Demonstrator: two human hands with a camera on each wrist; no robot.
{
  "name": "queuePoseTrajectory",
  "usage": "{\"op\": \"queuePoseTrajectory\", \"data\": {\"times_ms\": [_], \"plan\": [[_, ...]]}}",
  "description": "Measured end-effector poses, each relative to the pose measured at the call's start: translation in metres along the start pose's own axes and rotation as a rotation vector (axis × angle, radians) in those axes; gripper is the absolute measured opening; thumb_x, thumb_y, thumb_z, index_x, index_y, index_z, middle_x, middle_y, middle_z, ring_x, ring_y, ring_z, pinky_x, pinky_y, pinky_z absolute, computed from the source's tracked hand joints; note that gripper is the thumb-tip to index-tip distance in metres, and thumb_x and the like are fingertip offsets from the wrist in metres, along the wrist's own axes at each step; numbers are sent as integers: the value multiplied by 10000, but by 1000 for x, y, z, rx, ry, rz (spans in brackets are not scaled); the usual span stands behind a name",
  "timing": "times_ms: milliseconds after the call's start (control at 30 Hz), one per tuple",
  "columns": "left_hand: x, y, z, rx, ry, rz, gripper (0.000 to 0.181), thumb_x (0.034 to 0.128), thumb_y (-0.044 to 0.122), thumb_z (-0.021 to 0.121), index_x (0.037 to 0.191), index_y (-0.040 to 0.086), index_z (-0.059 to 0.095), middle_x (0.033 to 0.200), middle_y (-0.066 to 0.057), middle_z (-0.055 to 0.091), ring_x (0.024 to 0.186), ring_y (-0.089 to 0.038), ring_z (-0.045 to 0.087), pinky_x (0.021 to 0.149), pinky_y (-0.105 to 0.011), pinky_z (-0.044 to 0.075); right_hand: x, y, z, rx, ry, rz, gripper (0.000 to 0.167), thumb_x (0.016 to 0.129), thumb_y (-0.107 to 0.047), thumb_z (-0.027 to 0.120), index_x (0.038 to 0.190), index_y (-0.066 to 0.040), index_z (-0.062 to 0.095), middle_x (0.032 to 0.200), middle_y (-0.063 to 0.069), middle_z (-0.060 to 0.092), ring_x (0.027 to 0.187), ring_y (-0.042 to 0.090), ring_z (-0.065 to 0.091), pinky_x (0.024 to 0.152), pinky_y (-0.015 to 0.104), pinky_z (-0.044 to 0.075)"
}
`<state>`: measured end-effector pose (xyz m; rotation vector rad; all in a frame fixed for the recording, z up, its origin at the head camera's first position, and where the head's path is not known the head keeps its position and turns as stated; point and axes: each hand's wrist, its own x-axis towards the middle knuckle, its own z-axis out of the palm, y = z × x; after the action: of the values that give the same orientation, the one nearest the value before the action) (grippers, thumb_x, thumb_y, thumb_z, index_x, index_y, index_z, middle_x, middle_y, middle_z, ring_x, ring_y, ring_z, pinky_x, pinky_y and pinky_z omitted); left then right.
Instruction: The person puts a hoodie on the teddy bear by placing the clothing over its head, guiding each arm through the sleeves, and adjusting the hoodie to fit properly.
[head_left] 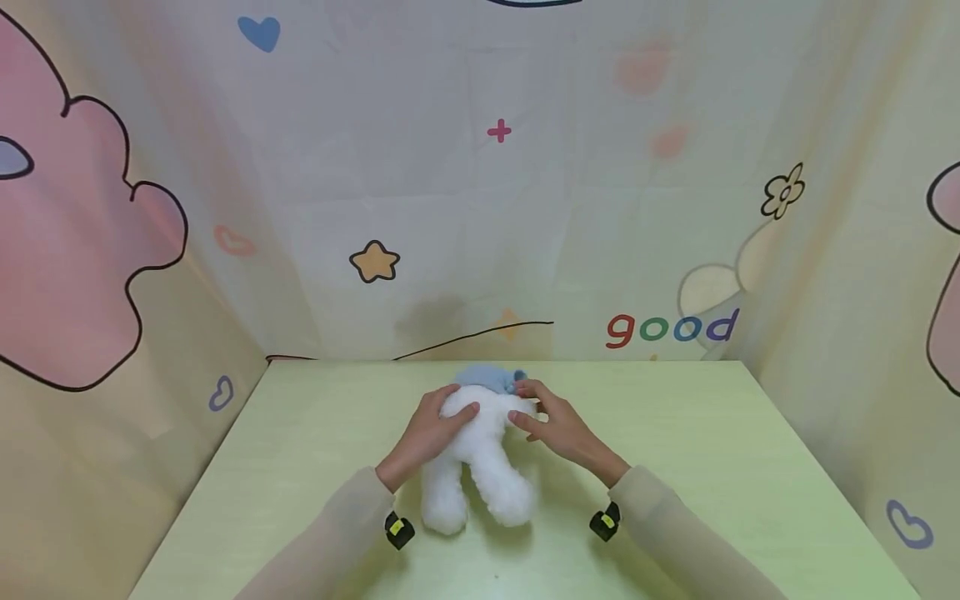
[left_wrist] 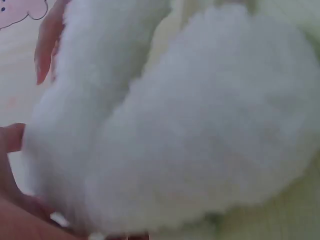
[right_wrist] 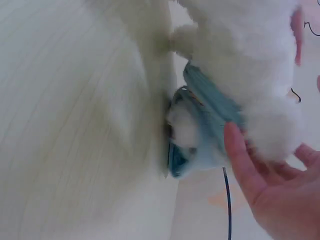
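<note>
Head: white plush toy (head_left: 480, 442) near table's (head_left: 315, 458) far edge, midway between far corners, blue cloth (head_left: 483, 377) nearest that edge; left hand (head_left: 431, 429) curled round its left side, right hand (head_left: 562, 429) half open, loosely pinching a stubby limb (head_left: 521, 407). Left wrist: toy fills most of view, fingers gripping it. Right wrist: limb between thumb and fingers, 1 fingertip against blue cloth.

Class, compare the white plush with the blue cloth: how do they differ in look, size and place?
Colour: the plush is white, the cloth blue.
Surface: the plush is fluffy, the cloth smoother.
Size: in the head view, the plush shows larger than the cloth.
Place: there, the plush reaches nearer the camera; the cloth is at its far end.
Shared: they touch each other.
</note>
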<state>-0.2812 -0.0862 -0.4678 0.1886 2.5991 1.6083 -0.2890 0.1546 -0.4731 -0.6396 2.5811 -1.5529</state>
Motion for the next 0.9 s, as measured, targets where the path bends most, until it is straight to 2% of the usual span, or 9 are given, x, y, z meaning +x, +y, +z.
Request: {"op": "queuePoseTrajectory", "data": {"times_ms": [67, 167, 233, 300, 367, 467, 600, 733, 900], "plan": [[-4, 1, -2, 2, -74, 38, 579, 980, 476, 516, 1466, 167, 452, 1544, -116, 372, 1440, -328, 337, 1137, -542, 313, -1, 3, -1, -97, 44, 16, 474, 941, -343, 654, 1332, -104, 534, 1347, 132, 568, 1205, 318, 559, 930, 452, 526], [-5, -3, -6, -9, -166, 98, 450, 1004, 295, 470, 1443, 200, 483, 1509, -67, 437, 1390, -290, 414, 1071, -496, 402, -5, 7, -5, -224, 98, 29, 443, 914, -392, 677, 1242, -101, 614, 1268, 95, 627, 1229, 292, 557, 1038, 492, 437], [-4, -5, -11, 38, -195, 148, 451, 982, 206, 500, 1432, 183, 497, 1482, -65, 471, 1348, -281, 457, 1024, -474, 438, -7, 10, -10, -249, 102, 23, 411, 918, -376, 675, 1214, -95, 629, 1230, 97, 639, 1188, 296, 577, 1003, 491, 462], [2, -8, -14, 136, -206, 210, 471, 966, 202, 561, 1429, 146, 492, 1468, -82, 477, 1333, -293, 462, 1016, -470, 445, -7, 11, -15, -263, 94, -6, 381, 929, -345, 667, 1207, -87, 632, 1213, 94, 644, 1148, 296, 594, 953, 475, 488], [8, -9, -18, 198, -228, 253, 525, 947, 223, 633, 1435, 108, 474, 1472, -99, 468, 1349, -301, 449, 1058, -483, 417, -5, 12, -20, -263, 52, -50, 368, 945, -308, 653, 1226, -73, 620, 1215, 104, 638, 1121, 296, 602, 913, 453, 506], [19, -8, -22, 246, -301, 270, 598, 915, 248, 694, 1441, 93, 456, 1454, -95, 480, 1331, -283, 466, 1084, -476, 399, 1, 10, -28, -248, -45, -111, 429, 944, -252, 660, 1298, -25, 575, 1265, 148, 617, 1138, 326, 597, 916, 461, 518], [29, -2, -25, 306, -401, 253, 672, 871, 218, 746, 1451, 60, 447, 1424, -108, 515, 1296, -275, 501, 1092, -453, 397, 8, 5, -34, -226, -186, -87, 539, 922, -240, 692, 1378, -14, 516, 1319, 165, 596, 1170, 324, 579, 948, 472, 516], [36, -1, -19, 386, -427, 234, 726, 824, 179, 790, 1449, 39, 448, 1427, -124, 526, 1317, -280, 495, 1104, -442, 394, 16, 1, -30, -272, -256, -61, 584, 897, -253, 723, 1399, -50, 506, 1303, 120, 599, 1150, 267, 566, 938, 444, 513], [39, -9, -8, 413, -382, 277, 603, 779, 103, 805, 1309, 32, 527, 1259, -107, 612, 1173, -243, 565, 1021, -411, 452, 24, 1, -21, -351, -241, -106, 521, 842, -234, 781, 1275, -28, 580, 1187, 96, 638, 1038, 209, 582, 915, 398, 497]]}}
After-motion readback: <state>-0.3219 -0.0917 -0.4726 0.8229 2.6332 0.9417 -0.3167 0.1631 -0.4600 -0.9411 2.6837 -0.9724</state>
